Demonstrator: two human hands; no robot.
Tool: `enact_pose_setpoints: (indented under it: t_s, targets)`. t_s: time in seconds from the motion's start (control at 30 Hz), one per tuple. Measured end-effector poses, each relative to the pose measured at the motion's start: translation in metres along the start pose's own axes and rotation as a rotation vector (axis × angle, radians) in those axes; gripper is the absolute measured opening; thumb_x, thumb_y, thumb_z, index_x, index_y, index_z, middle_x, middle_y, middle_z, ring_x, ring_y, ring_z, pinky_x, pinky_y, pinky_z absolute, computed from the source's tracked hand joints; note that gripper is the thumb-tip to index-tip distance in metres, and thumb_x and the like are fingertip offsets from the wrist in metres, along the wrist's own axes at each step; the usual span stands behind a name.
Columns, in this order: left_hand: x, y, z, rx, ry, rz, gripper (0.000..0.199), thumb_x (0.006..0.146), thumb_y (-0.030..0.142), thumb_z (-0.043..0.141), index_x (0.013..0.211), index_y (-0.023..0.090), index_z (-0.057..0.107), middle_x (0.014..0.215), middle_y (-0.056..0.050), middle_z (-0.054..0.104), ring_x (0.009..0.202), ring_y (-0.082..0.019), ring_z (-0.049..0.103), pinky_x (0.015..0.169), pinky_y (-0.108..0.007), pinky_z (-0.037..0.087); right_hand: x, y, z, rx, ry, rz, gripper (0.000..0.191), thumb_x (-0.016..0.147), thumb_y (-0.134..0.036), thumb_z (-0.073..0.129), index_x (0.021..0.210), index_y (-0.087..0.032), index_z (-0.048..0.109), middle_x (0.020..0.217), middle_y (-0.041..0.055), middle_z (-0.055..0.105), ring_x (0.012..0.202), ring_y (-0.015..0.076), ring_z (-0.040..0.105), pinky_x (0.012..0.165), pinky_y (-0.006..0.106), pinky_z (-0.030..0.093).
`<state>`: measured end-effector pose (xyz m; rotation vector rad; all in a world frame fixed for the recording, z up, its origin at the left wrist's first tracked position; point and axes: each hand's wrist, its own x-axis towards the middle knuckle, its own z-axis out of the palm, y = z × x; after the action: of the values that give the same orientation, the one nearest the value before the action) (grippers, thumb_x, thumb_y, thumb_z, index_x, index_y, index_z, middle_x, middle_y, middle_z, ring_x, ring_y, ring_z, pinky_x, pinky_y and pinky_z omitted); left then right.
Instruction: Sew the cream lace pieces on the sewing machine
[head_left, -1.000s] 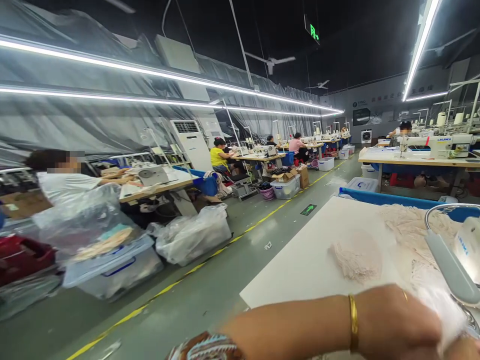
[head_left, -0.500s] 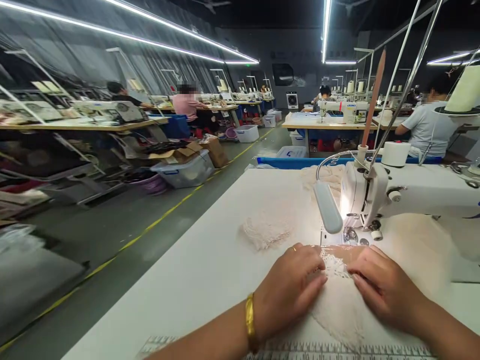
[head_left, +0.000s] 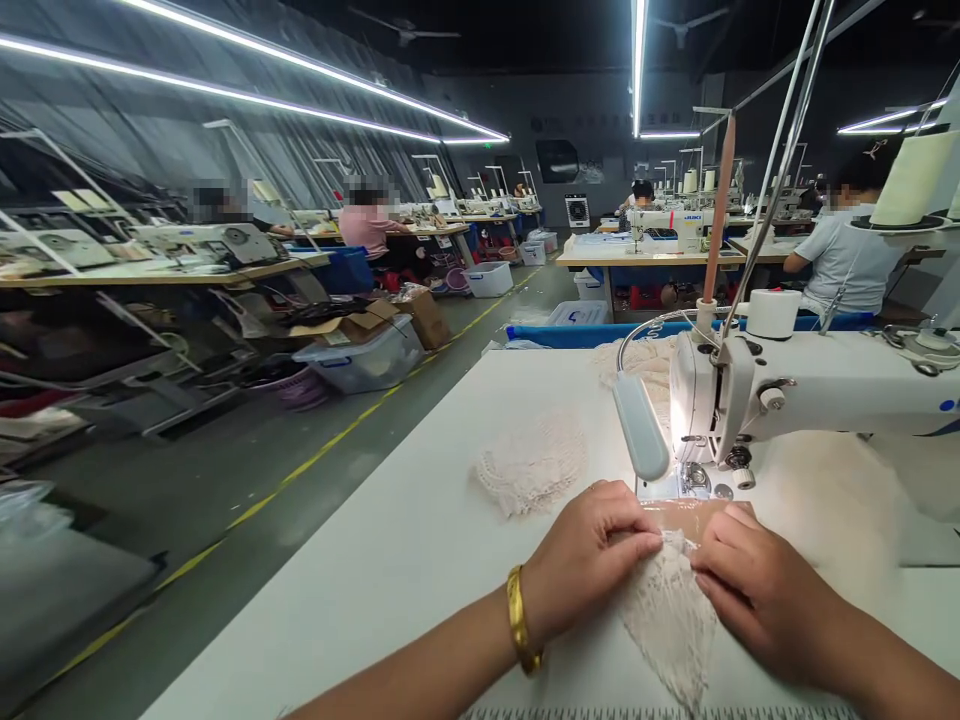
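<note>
Lace in hand: since half a second ago, the lace piece [head_left: 671,620] shows its openwork down to the near tip, and the fingertips at its far edge sit closer together; this suggests a finer hold there.
Lace look: pale, thin and gathered in lengthwise ridges, narrowing to a point at the near end.
Lace place: on the white tabletop [head_left: 390,590], between the hands, just near of the machine's foot and not under it.
Left hand: the left hand [head_left: 592,560] has thumb and finger pinched together on the far edge of the lace.
Right hand: the right hand [head_left: 761,580] is curled, its thumb and fingers closed on the right side of that edge.
Brown strip: a glossy brown strip [head_left: 686,516] lies just beyond the fingertips.
Sewing machine: the white sewing machine [head_left: 840,375] stands beyond and to the right, its presser foot [head_left: 696,480] lit.
Second lace: another pale lace piece [head_left: 532,465] lies flat to the left.
Ruler: a ruler's marks [head_left: 585,714] run along the near edge.
Far side: a person in pink [head_left: 366,228] sits across the aisle.
</note>
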<state>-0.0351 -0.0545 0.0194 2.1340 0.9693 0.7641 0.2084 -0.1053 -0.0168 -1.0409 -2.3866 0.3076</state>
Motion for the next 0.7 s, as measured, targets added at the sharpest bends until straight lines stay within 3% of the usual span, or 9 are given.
enact_pose_setpoints:
  t_s: [0.1, 0.23, 0.3, 0.37, 0.53, 0.7]
  targets:
    - [0.002, 0.019, -0.009, -0.026, -0.076, 0.037, 0.016, 0.094, 0.025, 0.062, 0.08, 0.022, 0.069, 0.083, -0.001, 0.069, 0.083, -0.019, 0.061, 0.078, -0.031, 0.048, 0.001, 0.001, -0.003, 0.08, 0.017, 0.031, 0.022, 0.105, -0.018, 0.043, 0.09, -0.021, 0.06, 0.088, 0.0035, 0.057, 0.085, 0.0214, 0.049, 0.079, 0.039, 0.046]
    - [0.01, 0.04, -0.011, -0.054, -0.309, 0.054, 0.022, 0.099, 0.029, 0.055, 0.08, 0.02, 0.062, 0.075, 0.001, 0.063, 0.07, -0.015, 0.056, 0.068, -0.027, 0.045, 0.002, 0.0, -0.019, 0.462, 0.011, 0.235, 0.028, 0.109, -0.043, 0.045, 0.119, -0.025, 0.064, 0.114, 0.0086, 0.064, 0.101, 0.0246, 0.056, 0.09, 0.041, 0.051]
    - [0.015, 0.041, -0.007, -0.061, -0.308, 0.012, 0.025, 0.1, 0.032, 0.052, 0.08, 0.02, 0.06, 0.075, 0.001, 0.062, 0.069, -0.015, 0.054, 0.066, -0.027, 0.043, 0.003, -0.002, -0.026, 0.632, -0.036, 0.289, 0.043, 0.105, -0.06, 0.049, 0.128, -0.026, 0.064, 0.123, 0.0096, 0.061, 0.109, 0.0265, 0.055, 0.093, 0.04, 0.051]
    - [0.019, 0.036, -0.002, -0.061, -0.257, -0.042, 0.029, 0.101, 0.037, 0.049, 0.08, 0.02, 0.058, 0.076, 0.0, 0.062, 0.071, -0.016, 0.055, 0.065, -0.027, 0.043, 0.005, -0.003, -0.026, 0.678, -0.053, 0.312, 0.051, 0.097, -0.067, 0.059, 0.125, -0.026, 0.065, 0.12, 0.0088, 0.06, 0.105, 0.0262, 0.054, 0.091, 0.039, 0.05]
    - [0.022, 0.022, 0.004, -0.09, -0.2, -0.094, 0.033, 0.099, 0.043, 0.049, 0.077, 0.02, 0.056, 0.076, 0.0, 0.062, 0.07, -0.017, 0.055, 0.066, -0.028, 0.043, 0.01, -0.001, -0.015, 0.639, 0.016, 0.464, 0.023, 0.094, -0.044, 0.064, 0.091, -0.022, 0.062, 0.084, 0.0005, 0.051, 0.079, 0.0187, 0.048, 0.073, 0.032, 0.043]
    - [0.021, 0.018, 0.003, -0.2, -0.207, -0.112, 0.022, 0.086, 0.04, 0.07, 0.097, 0.02, 0.072, 0.097, -0.003, 0.077, 0.09, -0.022, 0.068, 0.081, -0.031, 0.051, 0.011, 0.0, -0.011, 0.662, 0.052, 0.487, 0.019, 0.092, -0.04, 0.063, 0.087, -0.022, 0.059, 0.082, -0.0012, 0.05, 0.074, 0.0168, 0.045, 0.068, 0.029, 0.038]
